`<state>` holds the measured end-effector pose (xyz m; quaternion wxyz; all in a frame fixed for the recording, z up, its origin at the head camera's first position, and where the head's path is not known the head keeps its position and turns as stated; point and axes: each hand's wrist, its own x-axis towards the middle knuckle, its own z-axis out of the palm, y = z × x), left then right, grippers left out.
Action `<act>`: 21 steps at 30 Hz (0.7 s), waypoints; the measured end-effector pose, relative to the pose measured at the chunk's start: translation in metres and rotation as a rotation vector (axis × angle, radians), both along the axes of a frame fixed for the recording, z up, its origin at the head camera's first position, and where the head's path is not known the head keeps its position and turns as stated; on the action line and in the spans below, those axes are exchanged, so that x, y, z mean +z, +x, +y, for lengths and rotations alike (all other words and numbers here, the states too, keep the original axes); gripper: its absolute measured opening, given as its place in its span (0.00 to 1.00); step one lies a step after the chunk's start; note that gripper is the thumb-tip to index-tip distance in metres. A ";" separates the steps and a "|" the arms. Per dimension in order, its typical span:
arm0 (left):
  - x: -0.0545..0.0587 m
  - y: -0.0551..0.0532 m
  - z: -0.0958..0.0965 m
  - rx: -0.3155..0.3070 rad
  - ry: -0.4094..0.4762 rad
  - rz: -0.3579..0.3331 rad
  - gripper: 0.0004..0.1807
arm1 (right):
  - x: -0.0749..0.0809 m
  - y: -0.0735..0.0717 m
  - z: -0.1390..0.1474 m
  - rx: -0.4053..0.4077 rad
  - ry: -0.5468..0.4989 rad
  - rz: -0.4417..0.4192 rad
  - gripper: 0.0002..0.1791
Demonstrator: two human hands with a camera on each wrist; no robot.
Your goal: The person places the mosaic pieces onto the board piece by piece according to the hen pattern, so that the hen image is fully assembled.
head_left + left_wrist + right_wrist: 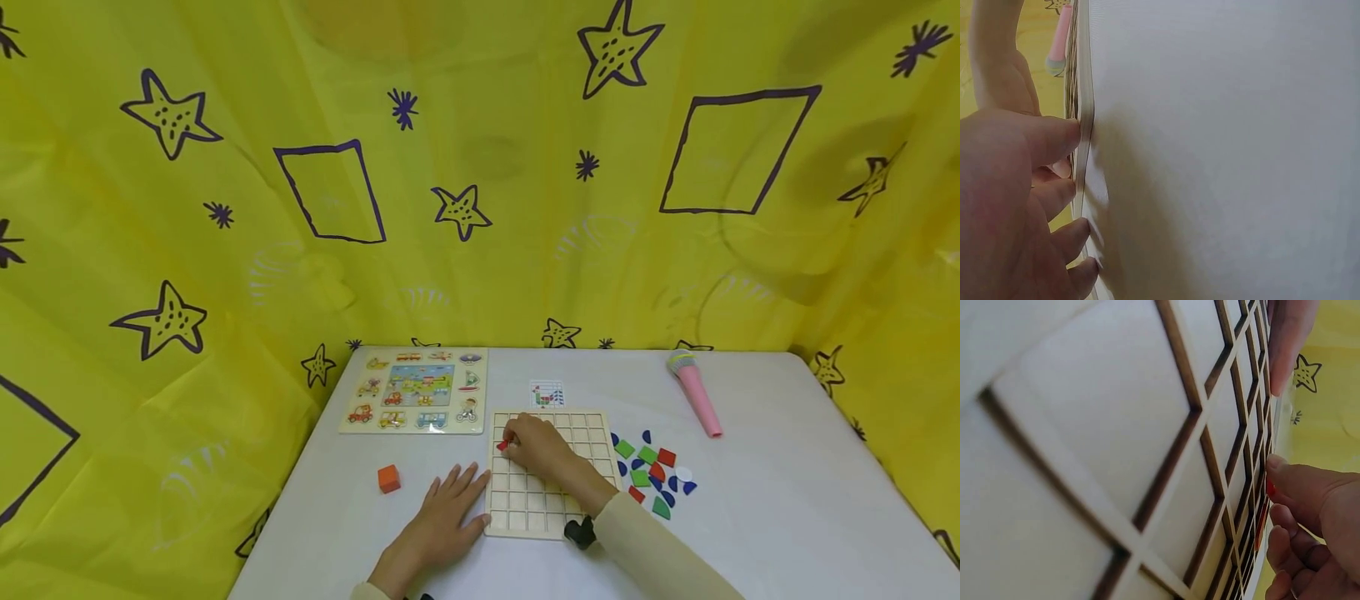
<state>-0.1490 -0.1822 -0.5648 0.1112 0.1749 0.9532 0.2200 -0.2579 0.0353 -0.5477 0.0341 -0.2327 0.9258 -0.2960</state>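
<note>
A wooden grid board point(517, 522) with square cells lies on the table. Over its upper left cells, my right hand point(542, 450) pinches a small red piece point(502, 446) between thumb and fingers. In the right wrist view the red piece point(1270, 487) shows only partly beneath the thumb, and more red point(1261, 526) is visible at the cells below it. My left hand point(448, 512) lies with spread fingers beside the board's left edge. In the left wrist view its thumb and fingertips touch the board's side point(1085, 81).
Loose red, green, blue and white pieces point(640, 478) lie right of the board. A pattern card point(547, 393) sits behind it. Around them are a picture puzzle point(360, 392) at back left, an orange cube point(388, 478) and a pink toy microphone point(699, 398). A yellow curtain point(480, 283) hangs behind.
</note>
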 end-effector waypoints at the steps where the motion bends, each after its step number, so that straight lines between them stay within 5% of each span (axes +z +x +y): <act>1: 0.000 0.000 0.000 0.000 0.000 -0.001 0.37 | -0.001 0.000 0.000 0.000 0.000 0.002 0.06; 21: 0.002 0.000 0.001 -0.010 -0.008 0.017 0.36 | -0.002 0.003 -0.001 0.037 -0.016 0.025 0.03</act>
